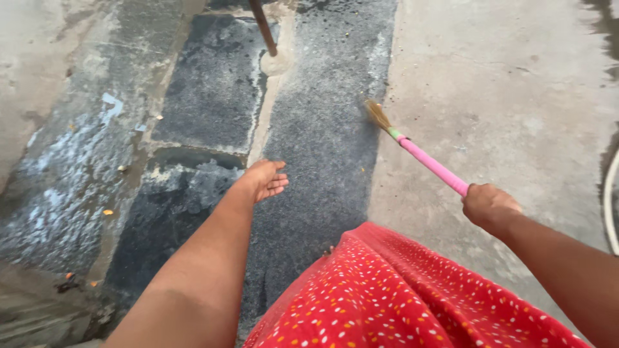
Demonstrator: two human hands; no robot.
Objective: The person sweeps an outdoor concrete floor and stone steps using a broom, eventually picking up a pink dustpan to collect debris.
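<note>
My right hand [489, 205] is closed around the end of a broom's pink handle [431, 164]. The broom's short straw bristles [376, 115] touch the ground where dark rough paving [322, 142] meets pale concrete [503, 84]. My left hand [264, 180] is stretched out over the dark paving, holding nothing, with its fingers loosely apart and pointing right. Red cloth with small white and orange dots [400, 296] covers the bottom middle of the view.
A thin brown pole [263, 26] rises from a round concrete foot [276, 63] at the top. Wet, stained slabs [71, 180] with bits of litter lie to the left. A white hose [608, 200] curves along the right edge.
</note>
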